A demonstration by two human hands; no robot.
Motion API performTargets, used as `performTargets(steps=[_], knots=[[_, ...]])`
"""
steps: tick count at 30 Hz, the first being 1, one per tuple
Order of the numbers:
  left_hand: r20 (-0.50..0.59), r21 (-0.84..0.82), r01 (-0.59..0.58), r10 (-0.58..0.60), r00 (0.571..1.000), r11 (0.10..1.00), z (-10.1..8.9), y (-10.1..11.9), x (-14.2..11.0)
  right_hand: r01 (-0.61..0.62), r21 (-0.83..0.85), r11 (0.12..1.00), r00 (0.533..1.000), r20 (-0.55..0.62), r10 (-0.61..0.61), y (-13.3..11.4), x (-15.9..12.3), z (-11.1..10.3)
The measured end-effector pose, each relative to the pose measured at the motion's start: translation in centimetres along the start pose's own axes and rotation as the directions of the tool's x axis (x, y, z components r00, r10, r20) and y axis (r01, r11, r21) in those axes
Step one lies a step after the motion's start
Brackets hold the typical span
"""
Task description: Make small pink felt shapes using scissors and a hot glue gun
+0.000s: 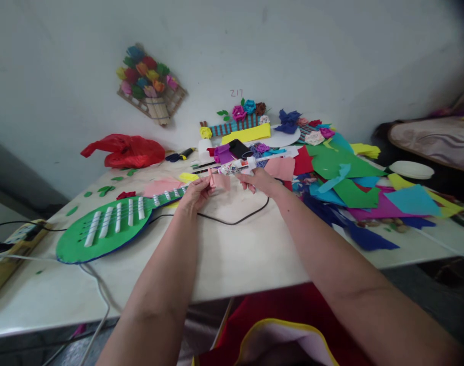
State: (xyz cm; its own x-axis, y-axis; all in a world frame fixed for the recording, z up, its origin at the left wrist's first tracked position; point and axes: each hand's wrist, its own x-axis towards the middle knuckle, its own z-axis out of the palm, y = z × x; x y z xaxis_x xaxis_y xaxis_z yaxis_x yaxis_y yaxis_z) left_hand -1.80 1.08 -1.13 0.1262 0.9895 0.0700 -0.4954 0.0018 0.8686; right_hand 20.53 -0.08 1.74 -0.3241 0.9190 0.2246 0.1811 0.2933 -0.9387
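One pale worktop (pixel 250 264) carries everything within reach, and its crowding looks like the main source of trouble. At its left lies a green lute-shaped board (pixel 119 241) with white bars and strings; the left forearm passes close to its neck, so a careless sideways sweep could drag the strings askew. Coloured paper (pixel 342 160) is heaped on the right, and a loose sheet could catch on the right forearm. A red plastic bag (pixel 132 152) sits farther back, clear of both arms. The hands are apart but near each other: the right hand (pixel 258 180) is closed around what looks like a white glue gun (pixel 250 163), while the left hand (pixel 199 193) pinches a small pink paper piece (pixel 211 178) in front of it. If the tip is hot, a slip could scorch the left fingertips or leave glue on the wrong spot; clutter behind hides exactly where the tip ends. A black cord (pixel 235 222) loops below the hands and runs under the left wrist; snagged by that arm, it could tug the gun off line.
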Motion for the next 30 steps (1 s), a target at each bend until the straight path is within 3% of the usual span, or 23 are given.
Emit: performTargets(steps=[30], knots=[[0.047,-0.029,0.016,-0.015,0.999,0.999,0.58,0.43,-0.52,-0.046,-0.014,0.999,0.999,-0.007,0.046,-0.70,-0.39,0.13]])
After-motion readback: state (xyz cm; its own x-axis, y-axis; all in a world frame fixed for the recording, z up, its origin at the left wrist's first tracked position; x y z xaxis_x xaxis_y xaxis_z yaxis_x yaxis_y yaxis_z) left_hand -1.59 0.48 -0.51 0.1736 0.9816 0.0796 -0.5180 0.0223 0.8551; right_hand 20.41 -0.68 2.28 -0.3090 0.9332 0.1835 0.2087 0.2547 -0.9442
